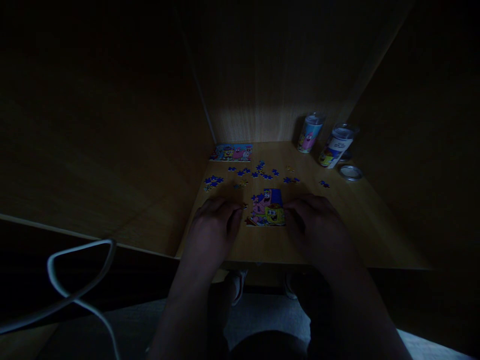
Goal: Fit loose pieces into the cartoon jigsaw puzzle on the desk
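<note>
Has two clear canisters (310, 133) (335, 147) at far right, at least one lid (350, 173) beside them, one flat picture (232, 152) at far left, and many loose pieces (214, 180), mostly blue, too clustered to count. Pinches one small piece (245, 206) in the left hand (212, 225), just left of one part-built puzzle (267, 210) mid-tabletop (243, 245); touches its right edge with the right hand (318, 225), cannot tell whether gripping. Looks pink and yellow against blue, ragged at left.
</note>
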Demonstrator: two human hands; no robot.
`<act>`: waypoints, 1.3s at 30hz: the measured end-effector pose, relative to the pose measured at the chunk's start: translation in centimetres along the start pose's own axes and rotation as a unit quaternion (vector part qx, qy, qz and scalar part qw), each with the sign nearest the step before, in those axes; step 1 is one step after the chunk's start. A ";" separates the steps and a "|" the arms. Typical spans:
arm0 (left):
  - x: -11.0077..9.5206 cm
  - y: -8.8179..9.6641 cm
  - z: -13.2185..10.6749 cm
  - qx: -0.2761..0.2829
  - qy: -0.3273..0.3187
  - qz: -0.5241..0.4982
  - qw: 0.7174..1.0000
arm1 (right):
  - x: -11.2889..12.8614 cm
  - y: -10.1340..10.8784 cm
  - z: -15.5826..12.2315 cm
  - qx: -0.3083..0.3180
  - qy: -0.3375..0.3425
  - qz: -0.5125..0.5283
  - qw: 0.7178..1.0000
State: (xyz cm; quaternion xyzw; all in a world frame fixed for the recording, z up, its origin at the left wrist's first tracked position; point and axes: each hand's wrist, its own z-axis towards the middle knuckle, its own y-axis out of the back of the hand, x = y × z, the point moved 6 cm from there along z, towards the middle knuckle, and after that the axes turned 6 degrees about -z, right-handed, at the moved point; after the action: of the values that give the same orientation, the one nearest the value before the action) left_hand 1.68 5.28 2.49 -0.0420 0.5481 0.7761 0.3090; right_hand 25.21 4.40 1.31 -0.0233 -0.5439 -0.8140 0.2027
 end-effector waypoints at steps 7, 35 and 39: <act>0.0 0.0 0.0 -0.001 0.000 -0.005 1.000 | 0.0 0.0 0.0 -0.001 0.008 0.002 1.000; 0.4 0.3 0.0 -0.008 0.016 -0.021 1.000 | 0.1 0.1 0.0 0.000 0.002 -0.001 1.000; 0.6 0.5 -0.1 -0.006 0.008 -0.050 0.999 | 0.0 0.0 0.0 -0.006 0.005 0.002 1.000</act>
State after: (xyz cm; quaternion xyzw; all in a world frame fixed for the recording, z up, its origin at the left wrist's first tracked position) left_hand 0.93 5.29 2.61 -0.0771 0.5428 0.7628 0.3430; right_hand 25.23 4.43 1.29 -0.0218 -0.5382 -0.8168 0.2065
